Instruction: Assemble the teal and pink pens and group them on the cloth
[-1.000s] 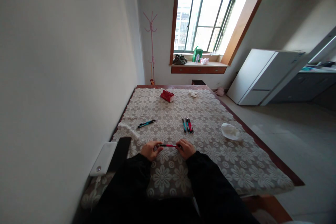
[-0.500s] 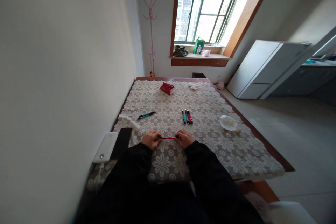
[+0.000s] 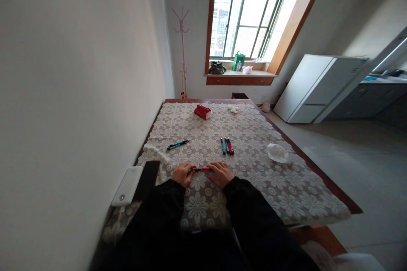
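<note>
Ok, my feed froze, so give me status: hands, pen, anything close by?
Left hand and right hand both grip the slim red-and-black pen, level above the lace tablecloth. Row of pens beyond, apart. Nothing blocking.

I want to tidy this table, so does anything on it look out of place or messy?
Mostly tidy. One blue-and-black pen lies askew, apart from the neat row of pens, and a crumpled white tissue sits near the right edge.
</note>
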Motion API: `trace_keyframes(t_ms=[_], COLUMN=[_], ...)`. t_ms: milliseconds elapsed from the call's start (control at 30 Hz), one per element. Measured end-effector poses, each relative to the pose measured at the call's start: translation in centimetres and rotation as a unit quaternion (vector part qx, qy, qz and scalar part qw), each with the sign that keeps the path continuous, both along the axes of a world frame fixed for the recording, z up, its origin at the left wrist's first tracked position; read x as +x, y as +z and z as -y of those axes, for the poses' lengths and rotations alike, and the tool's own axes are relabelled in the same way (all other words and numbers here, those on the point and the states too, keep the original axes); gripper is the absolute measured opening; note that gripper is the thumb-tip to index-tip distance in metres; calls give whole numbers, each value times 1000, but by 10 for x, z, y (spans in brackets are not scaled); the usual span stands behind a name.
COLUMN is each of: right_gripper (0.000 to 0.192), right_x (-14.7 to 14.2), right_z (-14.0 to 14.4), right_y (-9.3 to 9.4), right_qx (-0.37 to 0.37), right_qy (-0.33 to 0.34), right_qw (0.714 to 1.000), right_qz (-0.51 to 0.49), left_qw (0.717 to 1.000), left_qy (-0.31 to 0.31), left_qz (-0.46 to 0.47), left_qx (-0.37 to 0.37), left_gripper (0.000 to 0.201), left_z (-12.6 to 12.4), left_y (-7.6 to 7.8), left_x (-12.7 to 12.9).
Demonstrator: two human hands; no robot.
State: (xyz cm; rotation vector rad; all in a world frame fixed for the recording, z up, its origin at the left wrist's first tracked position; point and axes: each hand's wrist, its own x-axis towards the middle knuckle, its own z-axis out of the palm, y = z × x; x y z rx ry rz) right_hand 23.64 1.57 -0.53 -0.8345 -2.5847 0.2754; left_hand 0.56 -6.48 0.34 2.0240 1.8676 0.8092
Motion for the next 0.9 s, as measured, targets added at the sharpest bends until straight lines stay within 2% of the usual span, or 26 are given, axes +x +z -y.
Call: trace_keyframes(t_ms=[233, 433, 533, 567, 700, 900], right_gripper=[8, 13, 28, 27, 7, 9], right_x=[-24, -21, -20, -20, -21, -20], right_z=[8, 9, 9, 9, 8, 7], right_y=[-8, -8, -8, -9, -11, -14], right_qx=[1, -11, -3, 1, -4, -8], right_qy=[-85, -156, -143, -130, -108, -137], right_qw=[996, 987, 989, 991, 993, 989], right_qz=[-6, -22, -28, -32, -42, -52], left_qw=[1000, 998, 998, 999, 999, 997], left_qy=[8, 56, 51, 43, 34, 69], left_qz=[-3, -27, -25, -23, -19, -28], left_qx=[1, 11, 13, 14, 18, 6], left_gripper=[23, 21, 20, 20, 21, 20], left_z=[0, 1, 1, 1, 1, 3], left_y=[-2, -2, -1, -2, -2, 1], left_x=[-1, -1, -1, -1, -1, -1])
